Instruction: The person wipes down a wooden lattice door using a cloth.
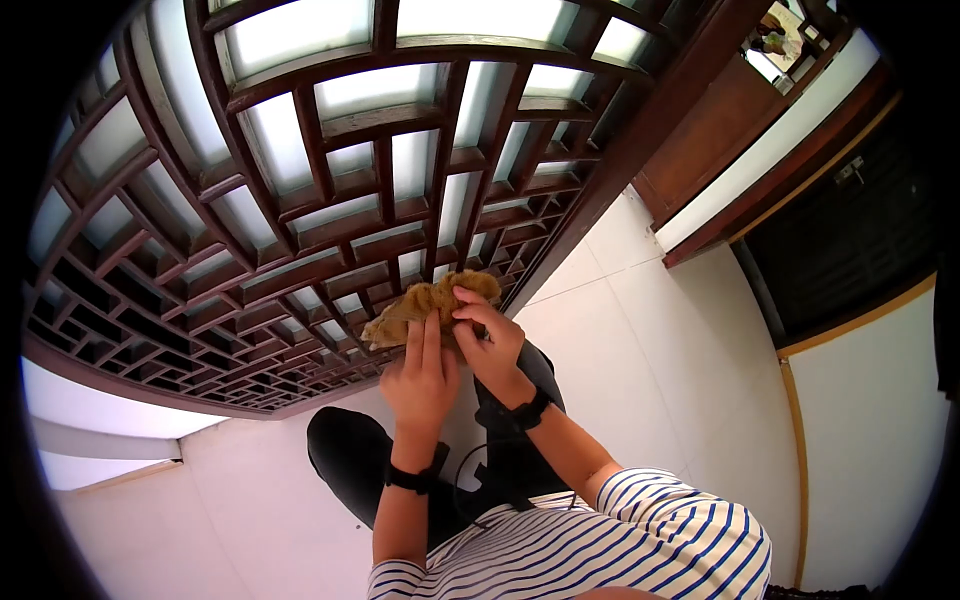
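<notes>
A fuzzy brown cloth (425, 302) is bunched up against the lower part of a dark wooden lattice screen (330, 205). My left hand (418, 380) grips the cloth's lower edge, two fingers laid straight over it and the thumb out of sight. At the cloth's right end, my right hand (492, 345) pinches it between thumb and fingers. Both wrists wear black bands. Part of the lattice is hidden behind the cloth and my fingers.
Pale floor tiles (620, 370) spread below and to the right. My knees in black trousers (350, 450) are bent close under the screen. On the right stand a dark panel with a wooden frame (840, 230) and a reddish-brown wooden door (700, 135).
</notes>
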The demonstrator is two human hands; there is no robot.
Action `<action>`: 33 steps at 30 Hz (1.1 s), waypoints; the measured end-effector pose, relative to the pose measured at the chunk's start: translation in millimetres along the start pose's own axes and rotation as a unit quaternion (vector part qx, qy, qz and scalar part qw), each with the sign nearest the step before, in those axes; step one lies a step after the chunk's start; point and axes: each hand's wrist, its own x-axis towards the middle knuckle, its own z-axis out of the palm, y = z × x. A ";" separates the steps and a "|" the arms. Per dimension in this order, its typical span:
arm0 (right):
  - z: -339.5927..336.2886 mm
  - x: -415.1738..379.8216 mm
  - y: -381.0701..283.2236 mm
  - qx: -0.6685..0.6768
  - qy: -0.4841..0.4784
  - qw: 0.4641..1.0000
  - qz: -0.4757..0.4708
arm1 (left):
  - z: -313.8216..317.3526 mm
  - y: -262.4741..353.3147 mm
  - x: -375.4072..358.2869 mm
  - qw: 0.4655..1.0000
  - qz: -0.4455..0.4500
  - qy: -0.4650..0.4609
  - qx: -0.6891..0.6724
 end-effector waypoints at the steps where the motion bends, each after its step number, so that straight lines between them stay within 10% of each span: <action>1: 1.2 -6.9 3.1 0.024 -0.006 0.999 0.044 | 4.2 -1.7 -5.5 1.000 -0.012 -0.005 0.016; 33: 1.2 18.8 -13.8 -0.011 -0.068 0.997 -0.021 | 9.6 -10.3 1.8 0.994 -0.055 0.025 0.094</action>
